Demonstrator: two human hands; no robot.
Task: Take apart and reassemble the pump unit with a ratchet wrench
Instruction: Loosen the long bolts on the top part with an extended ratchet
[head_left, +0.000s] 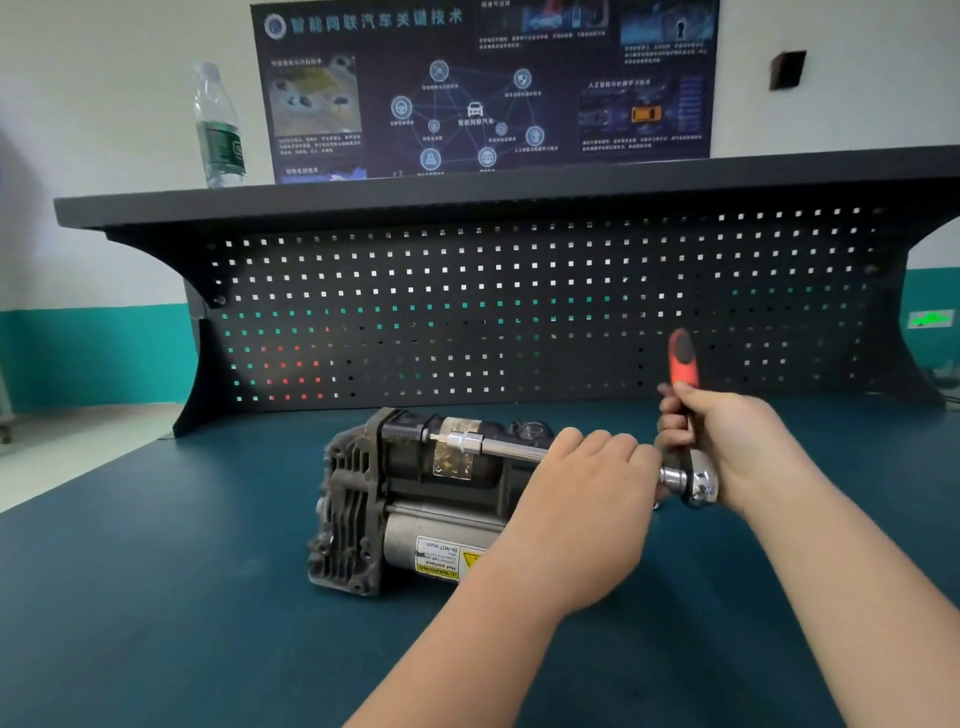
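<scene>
The pump unit lies on its side on the teal bench top, its ribbed grey end facing left and a yellow warning label on its lower cylinder. A ratchet wrench with a red and black handle points upward at the pump's right. Its long chrome extension bar and socket reach left onto a bolt at the top of the pump. My left hand is closed over the extension bar near the ratchet head. My right hand grips the wrench handle.
A dark perforated back panel with a shelf on top stands behind the pump. A plastic water bottle stands on the shelf at the left, beside a dark wall poster. The bench top extends left and toward me.
</scene>
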